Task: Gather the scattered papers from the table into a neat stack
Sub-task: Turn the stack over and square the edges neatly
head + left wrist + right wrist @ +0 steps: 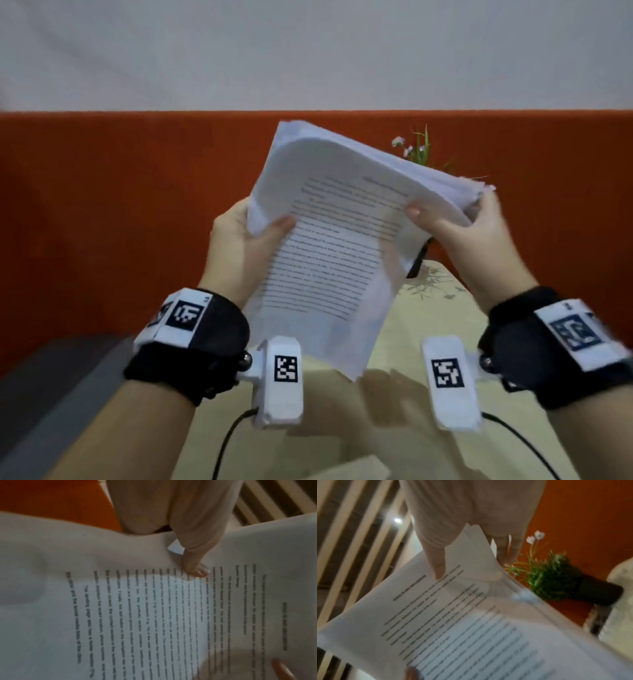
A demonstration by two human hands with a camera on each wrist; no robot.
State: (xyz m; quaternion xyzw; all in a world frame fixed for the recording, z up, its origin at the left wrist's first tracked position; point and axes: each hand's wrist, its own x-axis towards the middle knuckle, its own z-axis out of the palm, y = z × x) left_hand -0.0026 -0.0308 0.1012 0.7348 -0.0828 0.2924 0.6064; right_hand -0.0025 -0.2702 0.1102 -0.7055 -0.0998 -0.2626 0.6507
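nearest, at the near edge of the tabletop (404,404), a pale corner of what may be another sheet (356,469) pokes into view, cut off by the frame, so i cannot tell what it is. above the tabletop's middle, clear of the surface, the papers (329,246) hang as one bundle between both hands, long axis running from the low near corner up and away toward the far right. the left hand (236,240) grips the left long edge, thumb on the printed top page; the right hand (472,233) pinches the upper right corner, where the sheet edges fan unevenly. both hands sit level, neither nearer. squaring likely means tapping the low short edge down. beyond, a potted plant (419,150) is half hidden; motion blur smears the text.
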